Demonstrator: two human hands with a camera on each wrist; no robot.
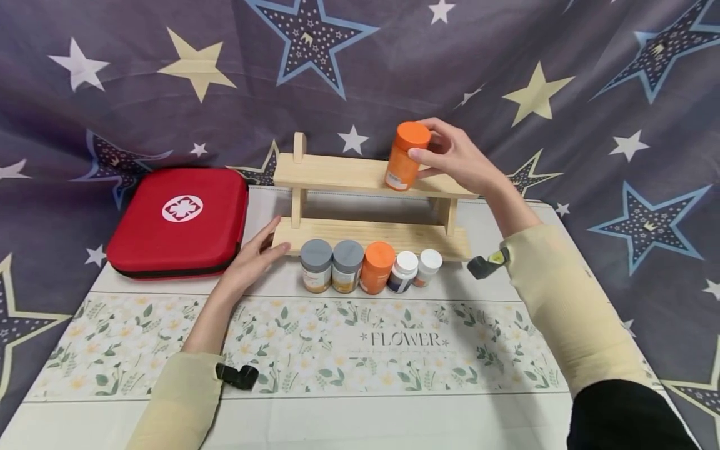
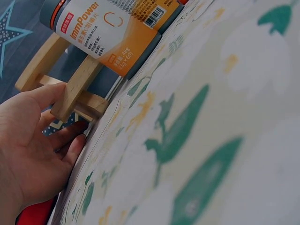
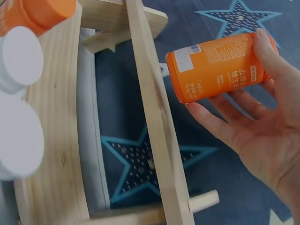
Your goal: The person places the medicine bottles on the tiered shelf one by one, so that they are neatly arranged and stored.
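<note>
An orange bottle (image 1: 402,164) is gripped by my right hand (image 1: 458,156), thumb on the near side, at the upper board of a wooden two-level rack (image 1: 337,172). In the right wrist view the orange bottle (image 3: 215,66) is tilted beside the upper board (image 3: 157,112), a gap showing between them; the right hand (image 3: 267,126) holds it near its cap end. My left hand (image 1: 250,262) touches the left end of the lower board. In the left wrist view that hand (image 2: 37,140) has its thumb and fingers around the rack's end (image 2: 77,89).
In front of the lower board stand two grey-capped bottles (image 1: 316,265), another orange bottle (image 1: 377,269) and two white-capped bottles (image 1: 403,272) in a row. A red case (image 1: 180,231) with a white emblem lies at the left. Behind hangs a star-patterned cloth (image 1: 450,62).
</note>
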